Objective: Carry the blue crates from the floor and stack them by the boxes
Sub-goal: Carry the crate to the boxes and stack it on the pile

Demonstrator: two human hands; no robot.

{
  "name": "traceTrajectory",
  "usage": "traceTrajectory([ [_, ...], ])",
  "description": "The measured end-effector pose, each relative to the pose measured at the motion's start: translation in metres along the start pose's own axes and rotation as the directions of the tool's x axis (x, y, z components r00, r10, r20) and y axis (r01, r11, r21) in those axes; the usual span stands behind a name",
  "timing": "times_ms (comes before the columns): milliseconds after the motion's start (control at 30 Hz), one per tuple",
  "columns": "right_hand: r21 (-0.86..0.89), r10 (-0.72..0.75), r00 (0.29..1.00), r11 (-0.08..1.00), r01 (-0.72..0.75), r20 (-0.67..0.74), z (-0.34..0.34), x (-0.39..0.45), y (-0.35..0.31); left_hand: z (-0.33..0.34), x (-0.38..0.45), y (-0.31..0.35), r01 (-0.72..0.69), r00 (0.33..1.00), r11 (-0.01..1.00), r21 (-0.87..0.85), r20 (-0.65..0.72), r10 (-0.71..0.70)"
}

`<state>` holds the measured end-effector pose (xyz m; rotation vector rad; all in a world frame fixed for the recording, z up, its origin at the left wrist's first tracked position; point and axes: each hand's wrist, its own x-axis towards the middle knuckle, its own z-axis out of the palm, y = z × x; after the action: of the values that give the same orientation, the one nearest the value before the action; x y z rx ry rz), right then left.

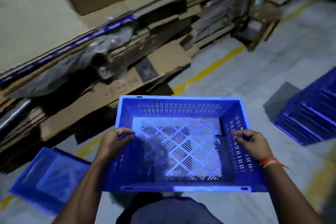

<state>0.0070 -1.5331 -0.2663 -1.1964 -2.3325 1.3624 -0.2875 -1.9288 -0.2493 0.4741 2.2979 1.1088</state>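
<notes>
Open-topped slotted blue plastic crate (181, 143) held up over the grey floor (254, 78), left hand (116, 139) and right hand (251, 142) gripping its side rims; flattened brown cardboard boxes (127, 23) piled just ahead; another blue crate (49, 176) on the floor lower left

Open floor (236, 82) ahead, between cardboard stack (109, 42) and crate stack (309, 111).

Both forearms were bare, no sleeves in sight. An orange thread band (268, 162) circled the right wrist, a loose end trailing off it. Below, the person wore dark blue-grey trousers (169, 212)
</notes>
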Motion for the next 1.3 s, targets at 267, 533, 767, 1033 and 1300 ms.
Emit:
traceTrajectory([
  [267, 0.082, 0.204, 0.953, 0.978, -0.191, -0.222, -0.069, 0.052, 0.039, 0.072, 0.189, 0.09, -0.085, 0.968, 0.996, 0.008, 0.236, 0.08],
  [533, 0.205, 0.319, 0.842, 0.946, -0.252, -0.435, -0.137, 0.114, 0.029, 0.135, 0.318, 0.239, -0.268, 0.897, 0.963, 0.007, 0.368, 0.247],
  [767, 0.296, 0.361, 0.767, 0.927, -0.232, -0.53, -0.199, 0.196, 0.058, 0.212, 0.425, 0.356, -0.35, 0.839, 0.937, 0.0, 0.444, 0.314],
  [1033, 0.36, 0.375, 0.748, 0.913, -0.195, -0.547, -0.297, 0.319, 0.098, 0.319, 0.525, 0.486, -0.403, 0.801, 0.915, 0.009, 0.488, 0.347],
  [1300, 0.442, 0.391, 0.724, 0.887, -0.132, -0.568, -0.395, 0.414, 0.104, 0.397, 0.612, 0.591, -0.491, 0.753, 0.871, 0.0, 0.504, 0.424],
])
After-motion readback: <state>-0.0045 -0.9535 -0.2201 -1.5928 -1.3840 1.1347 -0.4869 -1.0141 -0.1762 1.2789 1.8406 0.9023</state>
